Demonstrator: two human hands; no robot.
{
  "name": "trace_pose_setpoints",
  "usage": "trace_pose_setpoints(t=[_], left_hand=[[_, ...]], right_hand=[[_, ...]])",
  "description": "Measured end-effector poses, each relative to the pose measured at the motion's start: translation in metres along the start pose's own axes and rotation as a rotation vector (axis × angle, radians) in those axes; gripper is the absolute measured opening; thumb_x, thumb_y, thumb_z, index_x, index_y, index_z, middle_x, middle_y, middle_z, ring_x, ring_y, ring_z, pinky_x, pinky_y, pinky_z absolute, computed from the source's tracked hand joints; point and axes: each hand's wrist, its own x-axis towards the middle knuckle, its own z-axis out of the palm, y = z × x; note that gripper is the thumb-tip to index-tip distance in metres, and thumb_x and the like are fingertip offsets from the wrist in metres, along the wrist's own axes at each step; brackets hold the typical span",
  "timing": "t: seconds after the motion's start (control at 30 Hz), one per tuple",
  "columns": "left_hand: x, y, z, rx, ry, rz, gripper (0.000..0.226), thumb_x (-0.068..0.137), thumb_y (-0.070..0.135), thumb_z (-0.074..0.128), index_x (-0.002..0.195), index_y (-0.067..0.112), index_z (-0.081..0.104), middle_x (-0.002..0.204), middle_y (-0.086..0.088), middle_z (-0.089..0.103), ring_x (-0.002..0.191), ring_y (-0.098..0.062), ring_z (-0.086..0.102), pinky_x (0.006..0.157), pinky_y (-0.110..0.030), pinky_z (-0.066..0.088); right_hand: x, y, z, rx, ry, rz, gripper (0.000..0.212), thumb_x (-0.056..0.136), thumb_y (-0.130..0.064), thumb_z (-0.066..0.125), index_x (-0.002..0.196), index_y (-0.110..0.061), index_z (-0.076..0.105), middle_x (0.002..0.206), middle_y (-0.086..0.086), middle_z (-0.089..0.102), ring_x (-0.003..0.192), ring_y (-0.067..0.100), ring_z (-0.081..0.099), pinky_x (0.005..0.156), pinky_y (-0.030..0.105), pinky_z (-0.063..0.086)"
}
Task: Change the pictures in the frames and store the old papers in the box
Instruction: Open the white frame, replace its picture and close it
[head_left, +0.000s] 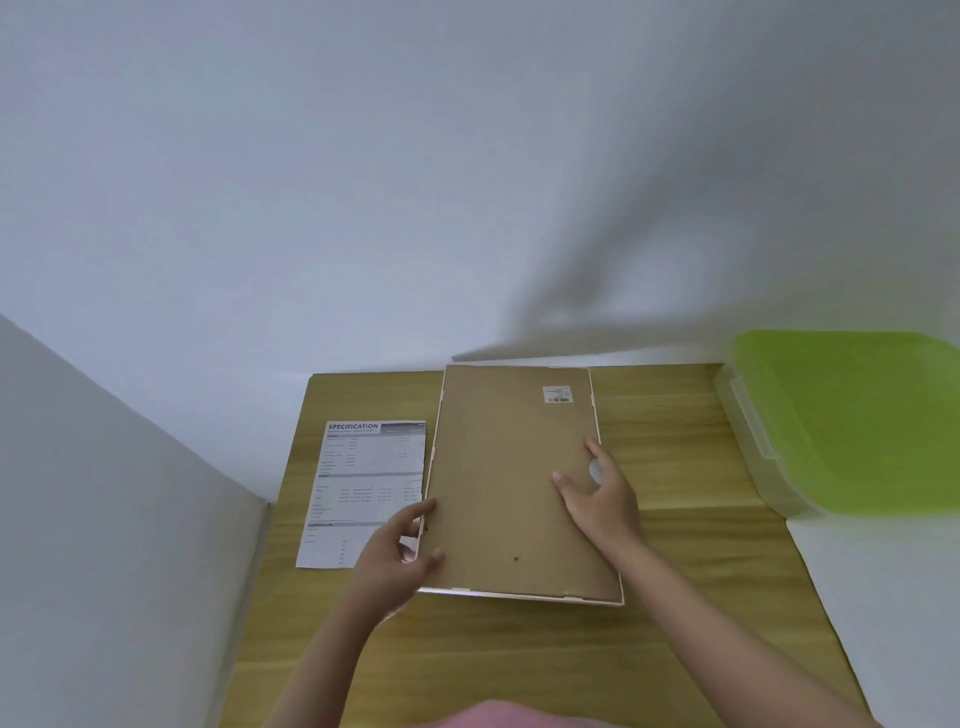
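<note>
The frame (511, 483) lies face down in the middle of the tabletop (675, 571), long axis from 6 to 12 o'clock, the left hand (402, 551) pinching its 9 o'clock edge, the right hand (597, 496) pressing flat with relaxed fingers on its backing near the 3 o'clock edge.

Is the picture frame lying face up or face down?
Face down. The frame lies flat on the table with its plain brown backing board and a small barcode sticker facing up.

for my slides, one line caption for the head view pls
Both hands, left hand and right hand, steady a face-down frame beside a specification sheet.
</note>
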Motion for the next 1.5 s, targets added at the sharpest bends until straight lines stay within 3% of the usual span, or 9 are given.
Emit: trace_pose_setpoints(t=[0.4,0.5,0.63,0.8,0.93,1.03,1.17,1.37,1.5], left_hand=[[-0.018,0.065,-0.007,-0.034,0.373,0.427,0.03,0.079,0.03,0.063,0.107,0.04,0.059,0.067,0.007,0.048,0.056,-0.01,0.044,0.056,-0.013,0.039],[-0.025,0.087,-0.01,-0.04,0.429,0.545,0.037,0.079,0.026,0.062,0.114,0.034,0.06,0.083,0.011,0.051,0.056,-0.014,0.043,0.057,-0.016,0.041],[-0.039,0.114,-0.018,-0.121,0.472,0.639,0.042,0.083,0.007,0.064,0.119,0.029,0.06,0.098,0.014,0.054,0.074,-0.013,0.052,0.067,-0.012,0.043],[-0.057,0.144,-0.025,-0.403,0.371,0.666,0.045,0.084,-0.005,0.061,0.116,0.027,0.063,0.113,0.006,0.064,0.112,-0.01,0.059,0.088,-0.013,0.046],[-0.072,0.161,-0.027,-0.428,0.354,0.717,0.046,0.084,-0.009,0.058,0.117,0.024,0.062,0.115,-0.004,0.066,0.117,-0.011,0.058,0.1,-0.02,0.044],[-0.083,0.169,-0.026,-0.405,0.385,0.761,0.046,0.084,-0.011,0.057,0.116,0.022,0.064,0.112,-0.004,0.065,0.114,-0.012,0.058,0.099,-0.02,0.045],[-0.096,0.177,-0.018,-0.369,0.391,0.907,0.041,0.083,-0.009,0.056,0.116,0.015,0.065,0.125,0.011,0.061,0.12,-0.008,0.055,0.094,-0.019,0.047],[-0.1,0.182,0.002,-0.222,0.462,1.098,0.051,0.075,-0.015,0.057,0.121,0.006,0.061,0.131,0.006,0.058,0.122,-0.011,0.055,0.094,-0.029,0.051],[-0.1,0.184,0.014,-0.184,0.456,1.091,0.057,0.074,-0.013,0.06,0.124,0.014,0.059,0.132,0.015,0.055,0.125,-0.008,0.051,0.094,-0.032,0.051]], right_hand=[[-0.026,-0.048,-0.03,0.111,0.288,-0.366,0.062,0.084,-0.037,0.065,0.139,-0.019,0.044,0.117,-0.001,0.051,0.105,0.005,0.042,0.092,0.022,0.035],[-0.027,-0.067,-0.041,0.182,0.304,-0.391,0.069,0.079,-0.052,0.055,0.14,-0.022,0.042,0.112,-0.005,0.046,0.108,0.007,0.043,0.093,0.023,0.036],[-0.025,-0.091,-0.054,0.235,0.314,-0.429,0.059,0.086,-0.035,0.064,0.14,-0.023,0.042,0.11,-0.008,0.046,0.107,0.007,0.045,0.093,0.022,0.036],[-0.025,-0.12,-0.063,0.368,0.214,-0.417,0.059,0.087,-0.038,0.061,0.141,-0.026,0.041,0.123,-0.01,0.049,0.115,0.002,0.046,0.099,0.022,0.038],[-0.032,-0.137,-0.069,0.452,0.174,-0.382,0.058,0.088,-0.034,0.062,0.141,-0.025,0.041,0.125,-0.014,0.046,0.118,0.004,0.045,0.101,0.022,0.037],[-0.037,-0.148,-0.074,0.493,0.121,-0.378,0.059,0.088,-0.034,0.062,0.142,-0.024,0.04,0.133,-0.011,0.049,0.121,0.009,0.05,0.1,0.03,0.046],[-0.047,-0.17,-0.086,0.508,-0.024,-0.403,0.052,0.09,-0.034,0.06,0.139,-0.024,0.045,0.134,-0.01,0.053,0.117,0.008,0.053,0.078,0.012,0.044],[-0.089,-0.203,-0.117,0.624,-0.213,-0.588,0.066,0.071,-0.08,0.047,0.132,-0.063,0.025,0.122,-0.022,0.061,0.105,0.011,0.065,0.094,0.039,0.045],[-0.108,-0.207,-0.125,0.58,-0.186,-0.738,0.081,0.073,-0.067,0.061,0.137,-0.062,0.012,0.121,-0.006,0.061,0.098,0.01,0.066,0.09,0.036,0.051]])
